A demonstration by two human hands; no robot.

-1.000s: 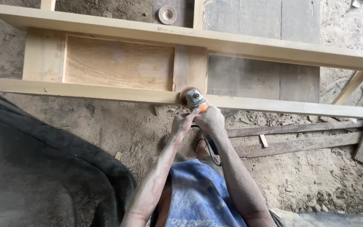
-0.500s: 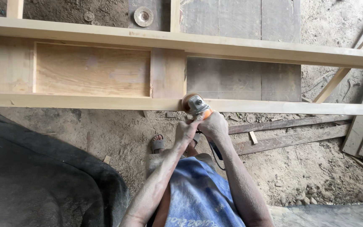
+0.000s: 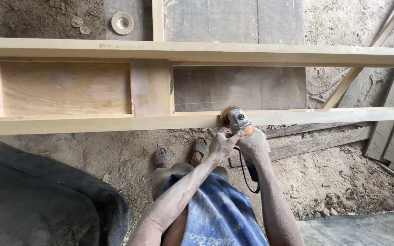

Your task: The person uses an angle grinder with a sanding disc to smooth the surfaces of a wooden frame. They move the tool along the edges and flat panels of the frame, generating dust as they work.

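An orange and grey angle grinder [image 3: 234, 119] presses its sanding disc against the near rail [image 3: 115, 123] of a pale wooden frame. My left hand [image 3: 220, 146] and my right hand [image 3: 254, 143] both grip the grinder's body just below the rail. A black cord [image 3: 244, 171] hangs down from the tool. The frame holds a plywood panel [image 3: 64, 88] at the left, beside an upright piece [image 3: 150, 87], and has a far rail [image 3: 251, 53].
A dark cloth-covered mass [image 3: 37, 200] fills the lower left. Loose discs [image 3: 122, 22] lie on the dirt beyond the frame. Rough planks [image 3: 315, 143] and slats [image 3: 388, 136] lie on the ground at right. My sandalled feet [image 3: 178, 155] stand under the rail.
The grinder and both hands have slid to the right along the near rail, past the upright piece. The view has shifted rightward, so the panel now sits further left.
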